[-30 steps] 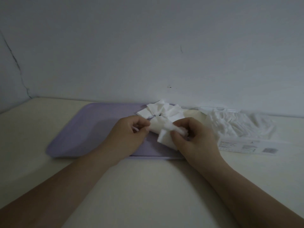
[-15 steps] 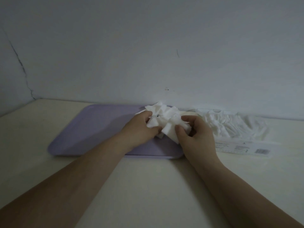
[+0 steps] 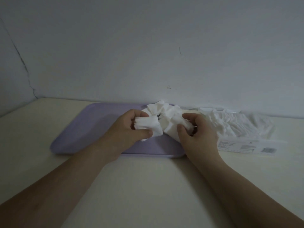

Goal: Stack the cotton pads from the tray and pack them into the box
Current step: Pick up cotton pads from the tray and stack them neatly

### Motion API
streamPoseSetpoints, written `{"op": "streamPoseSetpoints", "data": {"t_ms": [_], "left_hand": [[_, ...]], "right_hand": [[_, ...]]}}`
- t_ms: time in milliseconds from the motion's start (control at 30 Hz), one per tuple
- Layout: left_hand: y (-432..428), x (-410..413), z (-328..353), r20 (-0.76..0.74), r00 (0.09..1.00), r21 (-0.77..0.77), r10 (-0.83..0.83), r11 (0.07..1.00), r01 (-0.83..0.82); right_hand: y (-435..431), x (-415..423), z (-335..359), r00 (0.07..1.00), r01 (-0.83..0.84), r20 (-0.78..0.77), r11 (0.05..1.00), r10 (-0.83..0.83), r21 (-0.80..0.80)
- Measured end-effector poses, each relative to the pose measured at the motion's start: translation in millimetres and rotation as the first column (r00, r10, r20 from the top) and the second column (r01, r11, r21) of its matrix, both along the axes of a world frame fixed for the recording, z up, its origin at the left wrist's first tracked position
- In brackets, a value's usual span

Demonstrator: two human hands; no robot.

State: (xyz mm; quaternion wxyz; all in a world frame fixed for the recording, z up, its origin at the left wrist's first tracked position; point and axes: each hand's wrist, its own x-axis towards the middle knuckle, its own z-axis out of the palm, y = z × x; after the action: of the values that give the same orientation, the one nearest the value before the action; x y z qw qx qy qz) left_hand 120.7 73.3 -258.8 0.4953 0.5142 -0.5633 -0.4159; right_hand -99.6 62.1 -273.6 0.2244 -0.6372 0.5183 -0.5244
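Both hands are grasping: the left hand (image 3: 130,127) pinches a bunch of cotton pads (image 3: 148,125), the right hand (image 3: 197,134) curls round more over the lavender tray (image 3: 92,129), and the clear box (image 3: 243,127) lies just beyond the right hand's outer side, long axis running sideways away from it, so the right sits nearer

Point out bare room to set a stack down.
Free: the left half of the tray, from its rim to the left hand, and the table in front of it. Crowded: the tray's right end, where that hand and the right hand grip cotton pads, and the box beside it.
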Motion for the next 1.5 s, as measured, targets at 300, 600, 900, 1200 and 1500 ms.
{"op": "streamPoseSetpoints", "data": {"t_ms": [300,600,900,1200,1500], "left_hand": [[2.9,3.0,1.2,0.065,0.986,0.007,-0.156,0.988,0.156],[1.8,1.2,-4.7,0.120,0.987,-0.081,-0.102,0.990,0.112],[4.6,2.2,-1.0,0.024,0.980,0.017,-0.199,0.980,0.199],[9.1,-1.1,2.4,0.002,0.974,-0.035,-0.226,0.974,0.226],[8.4,-5.6,3.2,-0.024,0.990,-0.080,-0.139,0.987,0.137]], "right_hand": [[-2.8,2.0,-0.1,0.998,-0.069,0.006,0.996,0.068,0.057],[-1.6,2.4,1.1,0.998,-0.065,-0.008,0.995,0.066,0.082],[3.1,4.5,1.7,0.989,-0.149,0.025,0.979,0.147,0.143],[3.0,1.9,0.6,0.950,-0.308,0.132,0.925,0.284,0.222],[3.3,1.8,4.9,0.872,-0.440,0.334,0.870,0.356,0.222]]}}
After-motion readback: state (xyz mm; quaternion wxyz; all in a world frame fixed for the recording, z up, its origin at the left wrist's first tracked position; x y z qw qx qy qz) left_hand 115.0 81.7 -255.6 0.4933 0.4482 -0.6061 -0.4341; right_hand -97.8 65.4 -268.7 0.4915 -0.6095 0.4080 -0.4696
